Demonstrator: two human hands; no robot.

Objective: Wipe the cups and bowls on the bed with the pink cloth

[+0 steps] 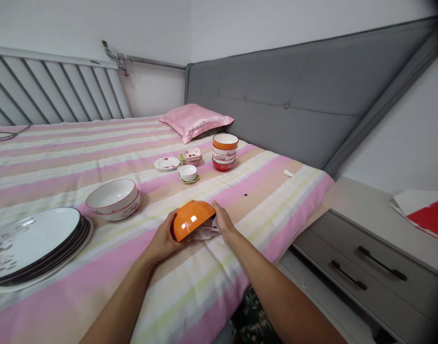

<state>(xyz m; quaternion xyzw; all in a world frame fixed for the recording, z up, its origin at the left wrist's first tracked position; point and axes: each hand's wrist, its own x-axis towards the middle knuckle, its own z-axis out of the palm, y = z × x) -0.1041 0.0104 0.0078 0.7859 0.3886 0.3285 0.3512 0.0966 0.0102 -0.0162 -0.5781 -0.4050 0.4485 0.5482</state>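
An orange bowl (193, 217), tilted with its glossy outside up, is held just above the bed's near edge. My left hand (164, 240) grips its left side, fingers curled round the rim. At the right rim is my right hand (223, 220), closed on a pale greyish cloth (206, 230) that hangs under the bowl. The bowl's inside and some right fingertips are hidden. Beyond stands a stack of bowls (225, 152), orange on top and red at the bottom. Left of my hands sit two nested white bowls (113, 200) with red rims.
A pile of large plates (36, 243) lies at the left. Small plates (167, 164), small dishes (192, 155) and little white cups (188, 172) sit mid-bed. A pink pillow (195, 119) rests near the grey headboard (269, 91). At right stands a drawer cabinet (366, 258).
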